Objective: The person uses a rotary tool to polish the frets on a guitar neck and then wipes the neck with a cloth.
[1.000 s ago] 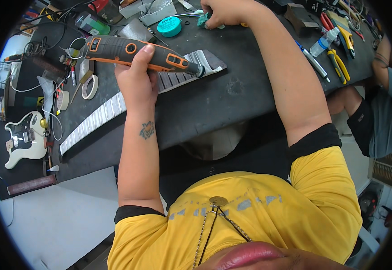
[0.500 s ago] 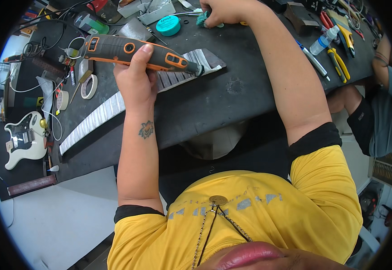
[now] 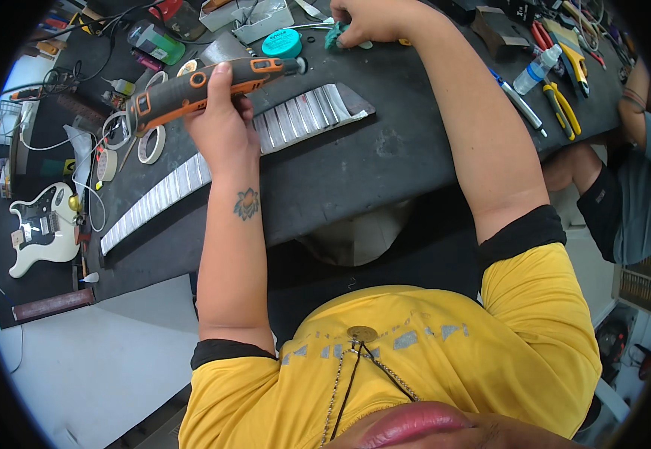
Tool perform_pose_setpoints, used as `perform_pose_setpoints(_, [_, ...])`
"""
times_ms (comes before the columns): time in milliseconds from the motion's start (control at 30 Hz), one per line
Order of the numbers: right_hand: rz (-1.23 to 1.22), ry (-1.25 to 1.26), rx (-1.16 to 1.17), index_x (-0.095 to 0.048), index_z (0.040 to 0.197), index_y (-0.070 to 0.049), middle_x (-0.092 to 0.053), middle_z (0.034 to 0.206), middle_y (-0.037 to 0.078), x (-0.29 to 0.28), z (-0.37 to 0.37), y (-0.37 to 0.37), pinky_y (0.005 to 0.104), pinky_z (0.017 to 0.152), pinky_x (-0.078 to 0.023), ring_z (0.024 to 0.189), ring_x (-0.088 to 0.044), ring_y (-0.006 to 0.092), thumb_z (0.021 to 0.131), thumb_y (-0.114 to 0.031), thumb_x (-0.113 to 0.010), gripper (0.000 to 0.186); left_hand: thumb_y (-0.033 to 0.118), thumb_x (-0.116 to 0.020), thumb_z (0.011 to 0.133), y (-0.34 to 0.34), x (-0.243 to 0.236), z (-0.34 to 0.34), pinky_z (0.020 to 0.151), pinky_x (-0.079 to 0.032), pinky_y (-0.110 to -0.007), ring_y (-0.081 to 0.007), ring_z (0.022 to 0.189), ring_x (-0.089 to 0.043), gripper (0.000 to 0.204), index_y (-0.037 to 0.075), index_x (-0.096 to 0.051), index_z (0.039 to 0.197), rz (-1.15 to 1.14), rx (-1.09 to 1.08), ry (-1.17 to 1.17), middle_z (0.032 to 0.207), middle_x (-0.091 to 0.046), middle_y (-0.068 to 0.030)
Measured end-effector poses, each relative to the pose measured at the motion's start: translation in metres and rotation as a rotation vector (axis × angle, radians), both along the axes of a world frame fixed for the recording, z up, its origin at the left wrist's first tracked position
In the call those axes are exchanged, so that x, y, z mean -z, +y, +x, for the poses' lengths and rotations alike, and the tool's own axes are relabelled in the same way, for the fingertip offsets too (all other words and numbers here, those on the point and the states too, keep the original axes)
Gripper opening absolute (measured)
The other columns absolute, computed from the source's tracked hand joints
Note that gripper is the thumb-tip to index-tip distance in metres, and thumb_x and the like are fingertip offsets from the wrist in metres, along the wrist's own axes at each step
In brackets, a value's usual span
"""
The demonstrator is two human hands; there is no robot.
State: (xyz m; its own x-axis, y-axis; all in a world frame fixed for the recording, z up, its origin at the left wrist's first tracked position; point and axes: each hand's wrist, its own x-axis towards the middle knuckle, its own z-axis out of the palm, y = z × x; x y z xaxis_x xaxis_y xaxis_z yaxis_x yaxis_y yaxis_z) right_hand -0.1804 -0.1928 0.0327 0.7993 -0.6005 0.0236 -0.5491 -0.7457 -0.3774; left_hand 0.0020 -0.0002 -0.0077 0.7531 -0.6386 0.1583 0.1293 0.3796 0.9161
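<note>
My left hand is closed around an orange and dark grey rotary tool. The tool's small round tip points right, above a long guitar neck whose face carries silver covering between crosswise frets; the tip is apart from it. Part of the neck is hidden behind my left wrist. At the far side of the bench, my right hand pinches a crumpled teal piece, perhaps cloth, held down at the bench top. A round turquoise tin sits just left of that piece.
Rolls of tape, a green-liquid bottle and cables crowd the left. A white guitar body lies at far left. Yellow-handled pliers and a clear bottle lie right. Another person is at the right edge.
My left hand has lifted the rotary tool's tip up and left, off the neck's wide end, uncovering more of the neck. My right hand has barely moved.
</note>
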Motion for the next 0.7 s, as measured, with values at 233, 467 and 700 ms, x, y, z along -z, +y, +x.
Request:
perform_pose_setpoints(233, [0.067,-0.08,-0.082,-0.075,0.088,-0.001,-0.074,0.079,0.016,0.003,0.012,0.008,0.0402,0.067,-0.054,0.072,-0.07,0.0279,0.071,-0.028,-0.082,0.033,0.009,-0.081,0.089,0.001,0.003,0.003,0.062,-0.057,-0.025,-0.0149,0.074,-0.069,0.026,0.003,-0.066,0.109,-0.151,0.069,0.046,0.093,-0.071,-0.0061])
perform_pose_setpoints(467, [0.263,-0.095,-0.06,-0.073,0.078,0.0,-0.072,0.068,0.009,-0.004,0.014,0.015,0.0354,0.06,-0.052,0.061,-0.067,0.0194,0.074,-0.024,-0.079,0.025,0.0,-0.078,0.089,0.004,0.006,-0.002,0.067,-0.061,-0.028,-0.0173,0.085,-0.072,0.023,0.002,-0.068,0.109,-0.092,0.164,-0.145,0.101,-0.073,-0.0084])
perform_pose_setpoints(700, [0.256,-0.105,-0.086,-0.073,0.078,0.0,-0.072,0.069,0.009,0.002,0.018,0.015,0.0355,0.06,-0.053,0.062,-0.068,0.0197,0.075,-0.023,-0.077,0.023,0.0,-0.078,0.089,0.005,0.005,-0.003,0.068,-0.06,-0.028,-0.0171,0.084,-0.072,0.023,0.002,-0.069,0.109,-0.088,0.189,-0.14,0.101,-0.073,-0.0082])
